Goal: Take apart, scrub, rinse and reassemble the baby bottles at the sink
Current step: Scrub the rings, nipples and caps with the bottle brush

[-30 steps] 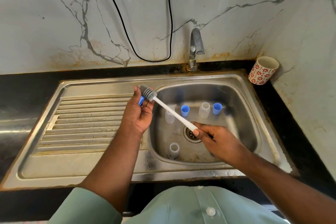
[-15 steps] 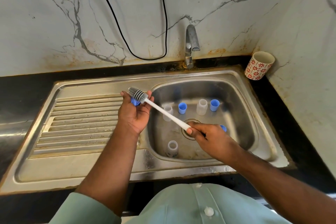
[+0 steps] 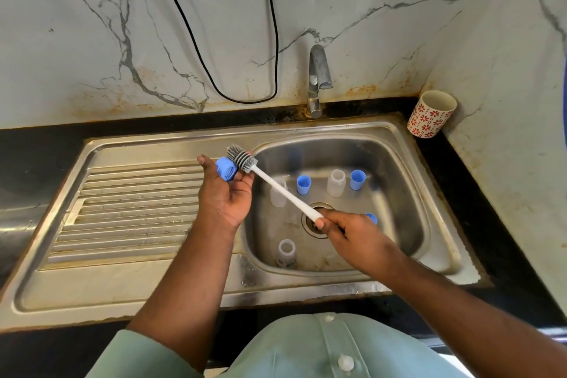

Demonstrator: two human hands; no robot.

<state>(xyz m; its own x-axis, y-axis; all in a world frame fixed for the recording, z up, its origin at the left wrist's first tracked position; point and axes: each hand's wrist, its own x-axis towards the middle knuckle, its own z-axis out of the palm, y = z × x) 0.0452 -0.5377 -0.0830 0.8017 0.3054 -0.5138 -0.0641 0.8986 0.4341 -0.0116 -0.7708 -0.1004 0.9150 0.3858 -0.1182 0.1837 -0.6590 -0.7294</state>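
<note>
Head view looks down at a shiny steel sink (image 3: pixel 408 163) with a ridged drain board on its left side. Left hand (image 3: pixel 227 193) is held palm up over the edge of the bowl, with its fingers curled round a small blue ring (image 3: pixel 226 168) that has bumpy sides. Right hand (image 3: pixel 352 233) pinches the end of a long white brush (image 3: pixel 276 184) over the drain. The brush's grey, bristly head touches the ring. Down in the bowl stand three clear plastic bottles (image 3: pixel 336 182), round and open at the top: two near the back and one near the front. Two blue caps (image 3: pixel 303 185) shaped like little cups stand next to the back bottles. Another blue piece peeks out just behind the right hand. A curved metal tap (image 3: pixel 317 77) stands behind the sink. A cup (image 3: pixel 429 115) with red flowers sits in the corner on the dark counter. A black cable (image 3: pixel 214 64) hangs on the marble wall.
</note>
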